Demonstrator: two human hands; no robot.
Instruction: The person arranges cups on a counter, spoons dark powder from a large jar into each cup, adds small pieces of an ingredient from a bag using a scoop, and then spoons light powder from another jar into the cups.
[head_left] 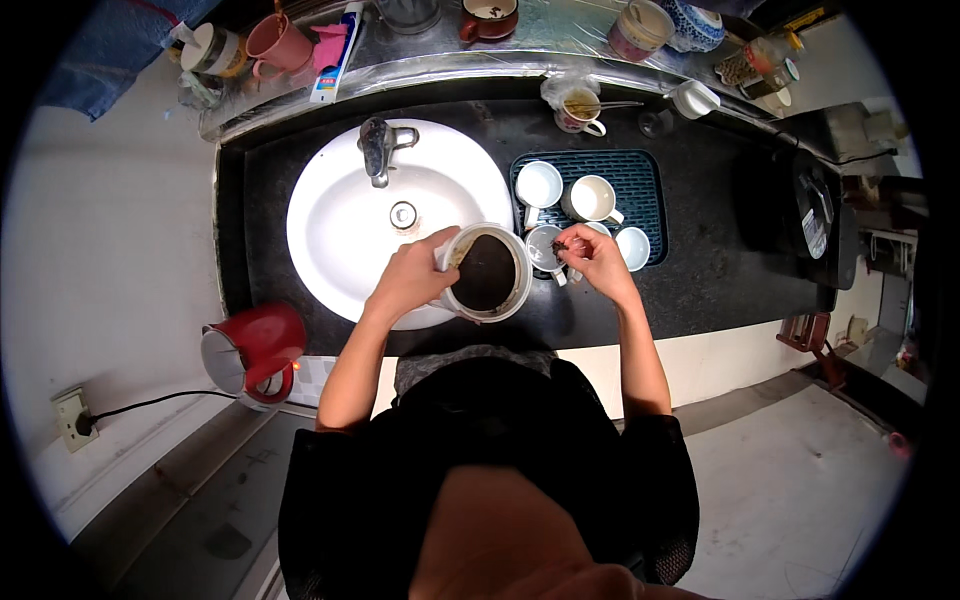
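Note:
My left hand (408, 278) is closed round the side of a round pale tub (525, 275), tilted so that its dark, loose contents (487, 272) show. The tub hangs over the right front part of the sink rim. In my right hand (603, 262), thumb and fingertips pinch a small clump of dark leaves (560, 247), seemingly dried tea. That pinch is just above a white mug (543, 240) at the near left of a ribbed dark tray (650, 190). Several other white mugs, among them a cream one (593, 196), stand there; my right hand partly hides one.
A white oval sink (320, 200) with a metal faucet (377, 150) lies left of the tray. Behind the tray stands a mug with a spoon (580, 112). A red kettle (262, 340) is at the near left. Jars and cups line the back ledge, including a pink mug (280, 42).

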